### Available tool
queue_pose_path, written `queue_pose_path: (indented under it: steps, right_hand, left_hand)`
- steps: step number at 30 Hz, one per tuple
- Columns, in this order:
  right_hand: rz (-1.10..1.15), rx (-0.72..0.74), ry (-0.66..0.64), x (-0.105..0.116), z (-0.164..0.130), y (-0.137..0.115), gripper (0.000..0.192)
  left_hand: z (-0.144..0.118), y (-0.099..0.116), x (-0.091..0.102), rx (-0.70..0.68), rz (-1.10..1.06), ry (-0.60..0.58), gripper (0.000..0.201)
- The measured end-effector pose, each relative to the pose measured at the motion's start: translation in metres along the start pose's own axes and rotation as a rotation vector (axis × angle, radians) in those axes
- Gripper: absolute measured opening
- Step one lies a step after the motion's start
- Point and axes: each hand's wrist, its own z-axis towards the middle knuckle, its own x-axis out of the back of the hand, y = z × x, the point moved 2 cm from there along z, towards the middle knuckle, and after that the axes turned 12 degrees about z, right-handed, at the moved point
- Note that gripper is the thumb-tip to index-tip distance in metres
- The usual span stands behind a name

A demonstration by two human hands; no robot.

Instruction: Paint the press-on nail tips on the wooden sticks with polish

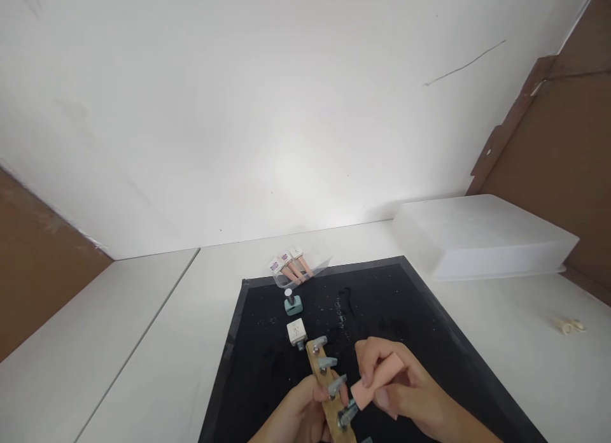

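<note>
My left hand (308, 405), fingers closed, holds a narrow wooden strip (321, 368) from its left side. Several grey, wing-shaped metal pieces (327, 362) stand in a row along the strip. In my right hand (405, 386) a smooth pink rod (379, 379) is pinched between thumb and fingers. The rod's lower end meets a metal piece (347, 414) on the strip; whether they are joined I cannot tell. Just beyond the strip's far end lies a white square block (296, 331) with a short grey stem. Behind it sits a teal block (293, 305) carrying a white-topped peg.
A black mat (377, 296) covers the middle of the white table (157, 341). At its far edge a clear tray (321, 262) holds several pink-handled pieces with white heads. To the right are a large white bin (482, 239) and small cream-coloured pieces (568, 326). A white wall rises behind.
</note>
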Motion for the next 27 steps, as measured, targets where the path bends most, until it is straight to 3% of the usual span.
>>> queue_pose_path:
  steps: [9, 15, 27]
  right_hand:
    - [-0.195, 0.019, -0.043, -0.008, 0.002, -0.012, 0.038]
    - [-0.205, -0.041, 0.016, -0.009, 0.003, -0.009, 0.042]
    - [-0.338, 0.068, 0.145, 0.006, 0.003, -0.003, 0.052]
  left_hand:
    - [0.001, 0.005, -0.003, -0.02, -0.044, 0.039, 0.024]
    - [0.002, 0.003, 0.0, -0.042, -0.044, 0.016, 0.025]
    - [-0.001, 0.0, 0.001, -0.051, -0.04, 0.023, 0.024]
